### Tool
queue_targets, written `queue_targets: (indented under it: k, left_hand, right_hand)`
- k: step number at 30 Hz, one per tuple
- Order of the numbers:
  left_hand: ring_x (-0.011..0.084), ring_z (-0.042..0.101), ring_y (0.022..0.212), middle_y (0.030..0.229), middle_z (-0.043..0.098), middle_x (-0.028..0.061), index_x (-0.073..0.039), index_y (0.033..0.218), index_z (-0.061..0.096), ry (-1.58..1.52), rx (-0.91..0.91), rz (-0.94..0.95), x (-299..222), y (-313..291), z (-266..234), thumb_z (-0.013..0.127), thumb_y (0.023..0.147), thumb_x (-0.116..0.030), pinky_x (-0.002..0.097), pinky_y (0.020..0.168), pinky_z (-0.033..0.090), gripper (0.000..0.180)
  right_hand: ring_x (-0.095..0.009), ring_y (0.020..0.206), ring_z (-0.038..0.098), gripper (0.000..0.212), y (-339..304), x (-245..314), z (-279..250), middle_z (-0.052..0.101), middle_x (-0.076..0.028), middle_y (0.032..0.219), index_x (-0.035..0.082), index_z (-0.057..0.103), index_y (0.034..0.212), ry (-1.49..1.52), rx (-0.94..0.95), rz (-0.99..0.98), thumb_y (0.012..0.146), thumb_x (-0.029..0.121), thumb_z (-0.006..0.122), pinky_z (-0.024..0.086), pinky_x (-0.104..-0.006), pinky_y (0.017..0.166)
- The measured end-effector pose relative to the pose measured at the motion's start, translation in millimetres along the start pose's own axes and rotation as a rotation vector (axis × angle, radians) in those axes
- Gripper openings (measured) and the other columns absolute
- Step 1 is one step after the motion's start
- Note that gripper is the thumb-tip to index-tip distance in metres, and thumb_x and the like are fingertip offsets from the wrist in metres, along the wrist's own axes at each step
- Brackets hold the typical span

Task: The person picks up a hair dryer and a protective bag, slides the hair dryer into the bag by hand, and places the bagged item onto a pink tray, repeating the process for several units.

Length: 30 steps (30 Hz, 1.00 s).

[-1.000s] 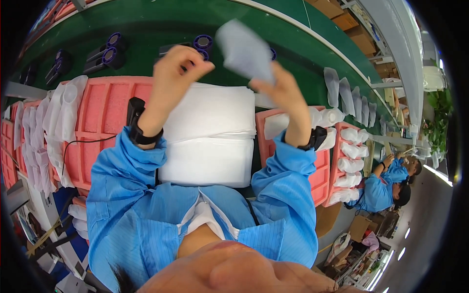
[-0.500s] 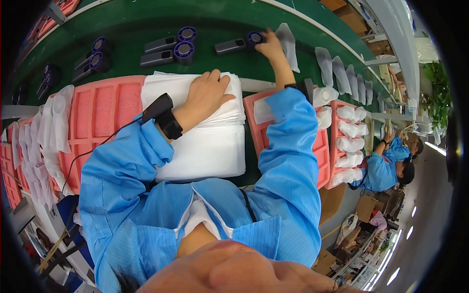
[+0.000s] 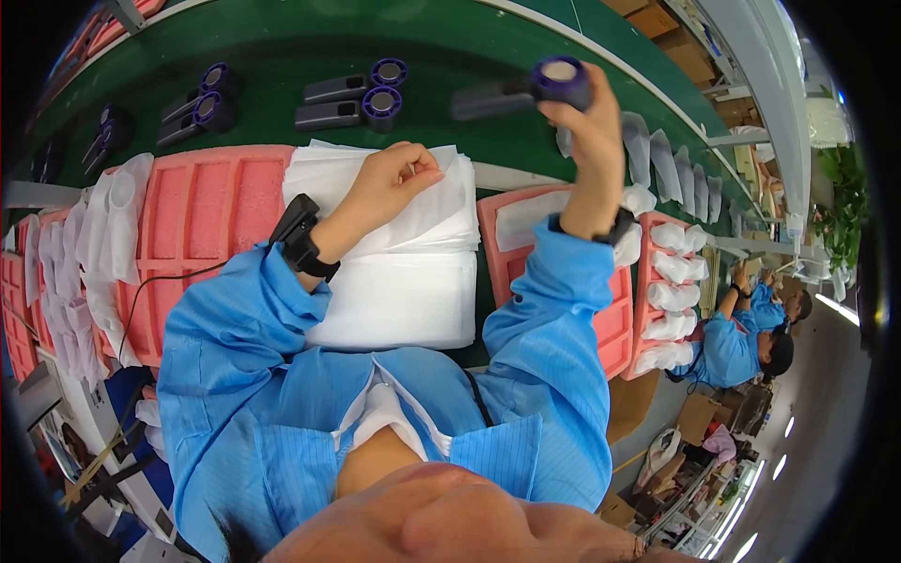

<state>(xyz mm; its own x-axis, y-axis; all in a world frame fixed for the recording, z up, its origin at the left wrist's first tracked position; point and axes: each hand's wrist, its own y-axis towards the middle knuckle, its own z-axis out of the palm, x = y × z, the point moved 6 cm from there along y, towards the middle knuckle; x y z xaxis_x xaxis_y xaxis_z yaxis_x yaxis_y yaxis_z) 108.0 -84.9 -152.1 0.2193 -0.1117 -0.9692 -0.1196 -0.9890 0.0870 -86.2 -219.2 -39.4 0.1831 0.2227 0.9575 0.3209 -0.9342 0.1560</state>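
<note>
My right hand (image 3: 593, 117) is closed round the purple-rimmed round head of a grey handheld device (image 3: 560, 83), lifted above the green belt; its handle points left and is blurred. My left hand (image 3: 389, 186) is over a stack of thin white sheets (image 3: 394, 300), fingers curled and thumb pressed in at the top sheet's far edge. That edge looks ruffled, and the fingertips partly hide the grip. To the left on the belt lies a pair of similar devices (image 3: 336, 114), side by side, with more pairs beyond.
Pink foam trays (image 3: 171, 216) flank the stack; the left one carries white sleeves (image 3: 122, 202). A right-hand tray holds several white-wrapped items (image 3: 674, 297). Translucent sleeves (image 3: 664, 155) stand along the belt (image 3: 450, 47). Co-workers in blue (image 3: 737, 328) sit at the far right.
My right hand has picked up the device from the belt and drawn it right and nearer. My left hand has gone from lying flat on the sheets to curled fingers. Belt items have shifted right.
</note>
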Motion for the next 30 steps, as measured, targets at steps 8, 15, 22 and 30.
queue_targets:
  k: [8,15,22,30]
  left_hand:
    - [0.005,0.047,0.064,0.077,0.056,-0.0031,-0.003,0.09,0.058,-0.453,-0.057,-0.043,-35,-11,-34,0.06,0.092,-0.015,0.0197,0.06,0.038,0.012]
    - [0.0073,0.055,0.076,0.086,0.059,-0.0007,-0.007,0.099,0.055,-0.724,-0.325,0.06,-56,-21,-56,0.054,0.096,-0.017,0.0222,0.068,0.043,0.011]
    - [0.0109,0.057,0.08,0.089,0.061,0.0029,-0.006,0.097,0.057,-0.906,-0.359,0.172,-52,-24,-62,0.056,0.094,-0.013,0.0263,0.073,0.046,0.007]
    - [0.0199,0.057,0.091,0.098,0.061,0.0094,-0.001,0.105,0.06,0.243,-0.371,0.654,-88,-54,-33,0.062,0.079,0.009,0.0299,0.069,0.048,0.028]
  right_hand:
    - [-0.019,0.088,0.058,0.061,-46,44,22,0.055,-0.013,0.102,0.0,0.049,0.111,0.071,0.225,-0.32,0.054,0.002,0.071,0.046,-0.0289,0.082]
    - [-0.022,0.095,0.054,0.066,-62,46,112,0.05,-0.012,0.107,0.001,0.052,0.115,-0.077,0.383,-0.419,0.052,-0.001,0.071,0.046,-0.0286,0.081]
    - [-0.028,0.091,0.054,0.081,-73,47,140,0.048,-0.013,0.107,0.012,0.054,0.13,-0.428,0.205,-0.519,0.053,-0.007,0.072,0.048,-0.0313,0.076]
    - [-0.031,0.093,0.055,0.074,-78,47,132,0.046,-0.015,0.108,0.004,0.051,0.127,-0.634,0.018,-0.645,0.057,-0.002,0.076,0.051,-0.0363,0.069]
